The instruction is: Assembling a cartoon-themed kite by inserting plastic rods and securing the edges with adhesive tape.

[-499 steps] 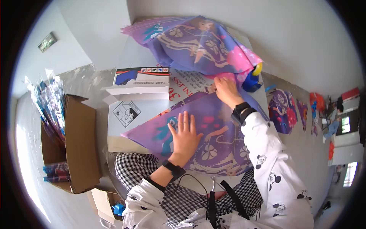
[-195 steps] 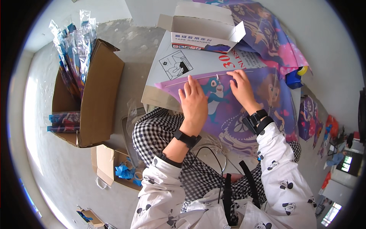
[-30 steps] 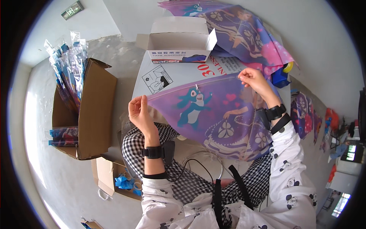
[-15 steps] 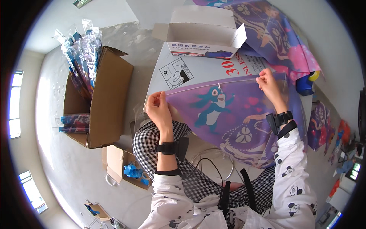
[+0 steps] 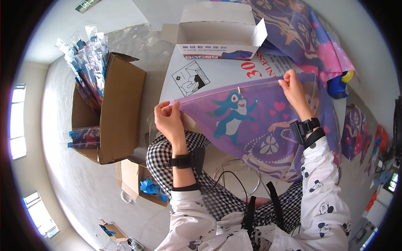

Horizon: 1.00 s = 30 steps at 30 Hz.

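A purple kite point(image 5: 234, 121) with a printed blue-and-white cartoon animal and pink hearts lies over my lap and the box in front of me. Along its upper edge runs a thin pale rod with a small white fitting point(image 5: 239, 89). My left hand point(image 5: 169, 121) pinches the pointed left corner of the kite. At the right part of the same edge, my right hand point(image 5: 295, 92) is closed with thumb and forefinger together on the edge. Both hands hold the edge stretched between them, sloping up to the right.
A large printed carton point(image 5: 171, 85) serves as the work surface, with an open white box point(image 5: 217, 35) on top. Another printed cloth point(image 5: 301, 33) drapes at the far right, near a blue tape dispenser point(image 5: 337, 88). Left stands a cardboard box point(image 5: 123, 108) of plastic-wrapped packs; below, a smaller box point(image 5: 130, 178).
My left hand has shifted slightly left with the kite's corner. My right hand has moved slightly up and left along the edge. The whole view has turned a little.
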Available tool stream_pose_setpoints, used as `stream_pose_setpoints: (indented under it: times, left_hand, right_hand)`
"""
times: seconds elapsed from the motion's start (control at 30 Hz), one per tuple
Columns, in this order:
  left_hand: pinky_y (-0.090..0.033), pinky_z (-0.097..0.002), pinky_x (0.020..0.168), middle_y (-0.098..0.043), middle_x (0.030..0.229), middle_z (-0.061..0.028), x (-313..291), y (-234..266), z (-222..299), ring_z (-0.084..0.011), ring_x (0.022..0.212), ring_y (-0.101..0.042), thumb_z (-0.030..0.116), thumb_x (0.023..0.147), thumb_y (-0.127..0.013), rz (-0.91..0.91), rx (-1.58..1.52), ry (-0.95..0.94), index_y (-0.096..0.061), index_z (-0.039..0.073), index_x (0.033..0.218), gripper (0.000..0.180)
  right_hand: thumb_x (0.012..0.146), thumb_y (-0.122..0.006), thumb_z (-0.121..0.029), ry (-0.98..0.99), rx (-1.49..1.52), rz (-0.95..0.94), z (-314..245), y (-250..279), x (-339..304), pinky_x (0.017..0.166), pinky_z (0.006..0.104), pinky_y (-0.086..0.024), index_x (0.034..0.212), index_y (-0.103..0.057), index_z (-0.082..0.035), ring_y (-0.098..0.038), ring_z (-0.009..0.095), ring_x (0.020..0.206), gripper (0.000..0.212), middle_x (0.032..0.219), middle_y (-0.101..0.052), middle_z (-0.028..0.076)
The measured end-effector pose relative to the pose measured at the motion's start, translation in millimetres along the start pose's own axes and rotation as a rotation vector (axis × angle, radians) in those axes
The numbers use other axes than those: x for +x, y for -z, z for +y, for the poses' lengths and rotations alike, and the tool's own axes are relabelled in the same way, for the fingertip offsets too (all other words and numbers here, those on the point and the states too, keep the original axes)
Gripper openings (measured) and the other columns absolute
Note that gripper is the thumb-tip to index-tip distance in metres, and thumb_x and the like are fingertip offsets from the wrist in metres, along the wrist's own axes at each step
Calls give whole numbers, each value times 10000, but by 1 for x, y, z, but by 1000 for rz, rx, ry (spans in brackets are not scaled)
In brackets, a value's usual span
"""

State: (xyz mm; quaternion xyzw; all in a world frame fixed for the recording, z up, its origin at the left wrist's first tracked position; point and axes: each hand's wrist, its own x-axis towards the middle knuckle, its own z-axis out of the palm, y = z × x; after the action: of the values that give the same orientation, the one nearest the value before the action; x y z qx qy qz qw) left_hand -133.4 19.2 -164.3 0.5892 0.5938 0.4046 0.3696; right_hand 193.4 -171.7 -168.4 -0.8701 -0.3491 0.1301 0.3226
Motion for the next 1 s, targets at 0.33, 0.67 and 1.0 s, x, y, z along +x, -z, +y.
stream_pose_setpoints:
  times: [0.33,0.67,1.0]
  left_hand:
    - [-480,-256,618,-650,698,-38,5,0,-6,-109,628,-584,85,849,-722,-48,95,51,-664,-21,824,123]
    - [-488,-290,645,-650,743,-58,0,-3,-5,-144,650,-583,72,855,-709,-14,182,-21,-636,-16,832,117]
    - [-487,-310,645,-641,749,-70,-1,-3,-2,-174,655,-588,74,855,-703,4,255,-44,-627,-17,817,125]
  right_hand:
    - [927,-645,-169,6,-39,-34,1,-3,3,755,406,-510,1027,-431,-67,-651,307,858,257,936,-633,141]
    - [927,-638,-227,-66,-152,-47,-7,-3,2,740,407,-507,1031,-457,-91,-668,291,877,249,944,-655,98]
    - [922,-645,-222,-47,-128,-42,-7,-5,3,748,401,-506,1023,-459,-88,-662,292,862,251,932,-649,95]
